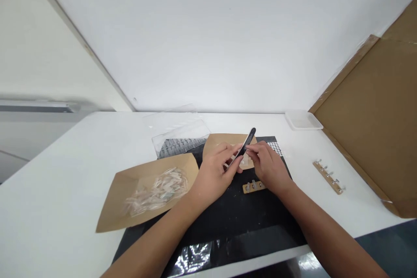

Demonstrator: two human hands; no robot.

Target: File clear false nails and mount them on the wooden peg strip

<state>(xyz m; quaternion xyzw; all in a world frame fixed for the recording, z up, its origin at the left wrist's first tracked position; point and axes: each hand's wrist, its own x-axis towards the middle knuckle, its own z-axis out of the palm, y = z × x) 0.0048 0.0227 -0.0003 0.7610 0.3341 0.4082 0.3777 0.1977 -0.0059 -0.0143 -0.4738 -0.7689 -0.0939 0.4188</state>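
Note:
My left hand (213, 171) is closed around a slim black nail file (249, 138) with a rounded end, tilted up to the right. My right hand (269, 167) is pinched at the file's side, its fingertips close to or touching it; whatever they hold is hidden. Below the right hand lies a small wooden strip (249, 188) with clear pieces standing on metal mounts, its right end covered by the hand. Behind both hands a brown paper tray (218, 140) holds a few clear bits. To the left, a larger paper tray (114, 202) contains many clear plastic nail tips (163, 189).
A black mat (241, 215) covers the white table (58, 182) under the hands. Clear plastic sheets or lids (182, 132) lie at the back left. On the right are another mounted strip (328, 177), a shallow translucent lid (302, 120) and a tall cardboard panel (384, 126).

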